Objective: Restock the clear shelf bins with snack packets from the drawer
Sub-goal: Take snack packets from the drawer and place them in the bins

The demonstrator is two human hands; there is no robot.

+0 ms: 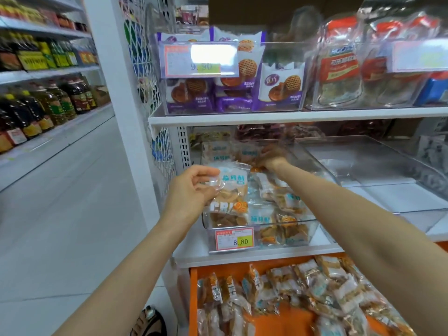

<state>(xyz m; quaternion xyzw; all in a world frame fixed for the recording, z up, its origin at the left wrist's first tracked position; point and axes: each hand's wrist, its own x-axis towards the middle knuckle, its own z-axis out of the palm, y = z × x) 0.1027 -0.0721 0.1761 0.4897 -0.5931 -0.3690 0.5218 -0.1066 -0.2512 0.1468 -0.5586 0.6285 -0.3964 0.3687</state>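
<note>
Bin point(312, 232), clear, middle shelf, price tag point(234, 238) reading 8.80 on its front wall. Contents: a loose pile point(278, 202) of snack packets in clear wrap with blue print, brown crisps inside.

Left hand point(191, 190) pinches one packet point(230, 195) by its top edge between thumb and fingers, at the bin's front left corner, above the rim.

Right hand point(271, 156) reaches to the back of the bin and lies on the pile there. It is blurred, so I cannot tell whether its fingers grip anything.

Drawer point(193, 299), orange, stands open directly below the bin. Contents: a heap point(315, 287) of the same packets.

Right of the bin: second bin point(378, 163), also clear.

Above the bin, next shelf up: upper bin point(278, 57) with purple biscuit packs point(281, 86), tag 9.90. Further right on that shelf: red-labelled bags point(339, 64) in another clear container.
</note>
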